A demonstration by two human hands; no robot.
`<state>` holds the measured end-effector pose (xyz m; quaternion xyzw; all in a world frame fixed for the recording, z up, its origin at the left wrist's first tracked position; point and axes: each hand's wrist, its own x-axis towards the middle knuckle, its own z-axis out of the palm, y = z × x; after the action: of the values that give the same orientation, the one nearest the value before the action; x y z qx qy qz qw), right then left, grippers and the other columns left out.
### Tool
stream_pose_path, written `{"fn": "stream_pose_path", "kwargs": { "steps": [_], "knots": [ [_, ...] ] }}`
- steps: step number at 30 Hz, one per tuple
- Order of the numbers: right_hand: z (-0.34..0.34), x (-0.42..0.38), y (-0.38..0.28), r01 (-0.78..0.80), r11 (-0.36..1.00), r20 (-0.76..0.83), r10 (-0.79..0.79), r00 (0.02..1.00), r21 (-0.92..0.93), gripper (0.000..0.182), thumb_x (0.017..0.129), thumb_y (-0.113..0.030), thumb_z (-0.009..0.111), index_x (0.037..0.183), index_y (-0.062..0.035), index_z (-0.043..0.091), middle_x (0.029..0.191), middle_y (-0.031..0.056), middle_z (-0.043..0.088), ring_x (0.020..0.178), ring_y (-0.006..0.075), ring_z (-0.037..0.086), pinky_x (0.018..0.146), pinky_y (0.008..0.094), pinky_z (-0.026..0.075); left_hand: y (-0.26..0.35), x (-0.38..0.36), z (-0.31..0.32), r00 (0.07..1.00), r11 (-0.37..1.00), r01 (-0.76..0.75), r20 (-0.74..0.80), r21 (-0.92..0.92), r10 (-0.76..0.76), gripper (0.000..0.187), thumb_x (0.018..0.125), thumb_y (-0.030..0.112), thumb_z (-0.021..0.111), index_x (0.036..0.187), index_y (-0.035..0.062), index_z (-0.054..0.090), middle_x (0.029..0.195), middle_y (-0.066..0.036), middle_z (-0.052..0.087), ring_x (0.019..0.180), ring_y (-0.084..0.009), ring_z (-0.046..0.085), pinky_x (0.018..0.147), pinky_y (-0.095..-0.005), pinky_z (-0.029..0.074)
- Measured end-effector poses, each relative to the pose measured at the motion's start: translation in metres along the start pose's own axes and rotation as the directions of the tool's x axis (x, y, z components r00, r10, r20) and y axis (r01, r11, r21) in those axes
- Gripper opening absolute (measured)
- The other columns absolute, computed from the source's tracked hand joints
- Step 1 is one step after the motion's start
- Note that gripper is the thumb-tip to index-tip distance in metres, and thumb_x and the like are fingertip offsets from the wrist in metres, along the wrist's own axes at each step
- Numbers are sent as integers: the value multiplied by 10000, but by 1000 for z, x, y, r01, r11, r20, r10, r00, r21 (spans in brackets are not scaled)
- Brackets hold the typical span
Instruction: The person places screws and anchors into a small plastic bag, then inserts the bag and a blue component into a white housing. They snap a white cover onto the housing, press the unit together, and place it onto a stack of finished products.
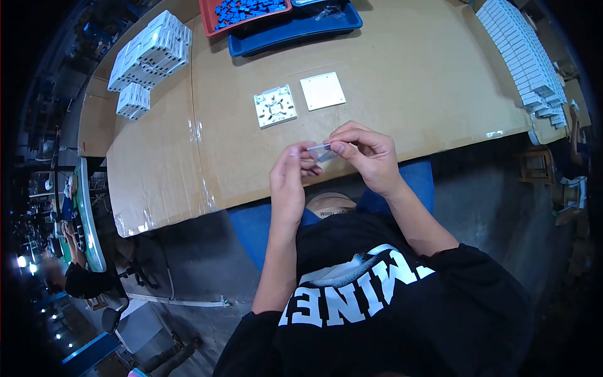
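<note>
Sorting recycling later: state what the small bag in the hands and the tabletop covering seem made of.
Small bag: seemingly thin clear plastic film, glossy; fingers show through. Tabletop covering: apparently brown cardboard, matte, its seams joined with shiny clear tape.

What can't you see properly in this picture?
- Small clear bag, head view: too small and see-through to tell what it holds; the left hand and right hand cover its ends.
- Red tray of blue parts: cut off by the top edge.
- Left background: dark and blurred.

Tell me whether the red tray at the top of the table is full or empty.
Not empty: the red tray holds a heap of small blue parts. Its top is cut off, so how full cannot be told.
</note>
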<state>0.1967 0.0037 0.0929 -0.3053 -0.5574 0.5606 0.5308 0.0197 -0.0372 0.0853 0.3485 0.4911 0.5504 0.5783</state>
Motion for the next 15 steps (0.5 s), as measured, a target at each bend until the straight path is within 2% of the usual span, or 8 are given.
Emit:
{"fn": "stream_pose_path", "kwargs": {
  "steps": [1, 3, 4, 9, 11, 12, 14, 15],
  "knots": [
    [-1, 1, 0, 11, 1000, 23, -11, 1000, -6, 129, 944, -2, 701, 1054, 27, 761, 1022, 109, 720, 956, 161, 666, 858, 288, 522, -1, -1, -1, 1000, 1000, 3, -1, 1, -3, 349, 1111, 250, 473, 1158, -41, 660, 934, -64, 687, 799, -117, 649, 747, -255, 530],
    [-3, 0, 1, 16, 1000, 50, -15, 999, -10, 145, 940, -5, 706, 1071, 21, 765, 1033, 110, 723, 978, 170, 674, 882, 292, 525, -1, -4, -2, 983, 979, 149, 129, -141, -131, 293, 1093, 210, 519, 1168, -31, 667, 938, -63, 691, 790, -107, 652, 740, -240, 537],
    [-4, 1, 2, 30, 1000, 64, -30, 997, 1, 165, 941, -2, 703, 1094, 17, 762, 1063, 114, 722, 1014, 177, 673, 907, 298, 527, -1, -4, -1, 983, 979, 149, 125, -141, -132, 293, 1093, 210, 519, 1168, -31, 667, 938, -63, 691, 790, -107, 652, 740, -240, 537],
    [-8, 5, 0, 92, 996, 102, -90, 991, -14, 243, 943, 3, 696, 1183, 20, 729, 1161, 115, 713, 1126, 181, 654, 954, 307, 533, 0, -1, 0, 997, 983, 22, -73, -184, -36, 227, 1007, 90, 660, 1199, -31, 662, 982, -52, 705, 829, -98, 661, 789, -231, 556],
    [-10, 6, -2, -79, 993, 60, 74, 995, 83, 334, 942, -3, 701, 1273, 28, 671, 1201, 126, 699, 1177, 171, 630, 959, 305, 534, 3, -1, 3, 996, 986, -22, -86, -167, 7, 240, 990, 74, 685, 1198, -42, 660, 1012, -66, 698, 863, -99, 653, 806, -233, 548],
    [-9, 6, -2, -80, 993, 59, 75, 995, 84, 334, 942, -3, 701, 1273, 28, 671, 1201, 126, 699, 1177, 171, 630, 959, 305, 534, 4, -1, 4, 994, 987, -62, -98, -149, 48, 256, 972, 58, 709, 1197, -53, 658, 1041, -79, 692, 898, -100, 645, 823, -235, 540],
    [-8, 7, -2, -245, 960, 55, 240, 969, 134, 399, 942, -12, 709, 1330, 27, 624, 1183, 122, 703, 1141, 147, 646, 927, 277, 543, 1, -1, 4, 995, 983, -67, -85, -170, 53, 267, 962, 39, 715, 1203, -58, 654, 1066, -89, 685, 930, -106, 646, 849, -241, 544],
    [-7, 6, -1, -246, 960, 54, 241, 969, 135, 399, 942, -12, 709, 1330, 27, 624, 1183, 122, 703, 1141, 147, 646, 927, 277, 543, 0, -1, 4, 996, 979, -73, -73, -191, 61, 281, 951, 19, 722, 1210, -62, 649, 1092, -98, 679, 961, -113, 648, 875, -248, 547]
  ]
}}
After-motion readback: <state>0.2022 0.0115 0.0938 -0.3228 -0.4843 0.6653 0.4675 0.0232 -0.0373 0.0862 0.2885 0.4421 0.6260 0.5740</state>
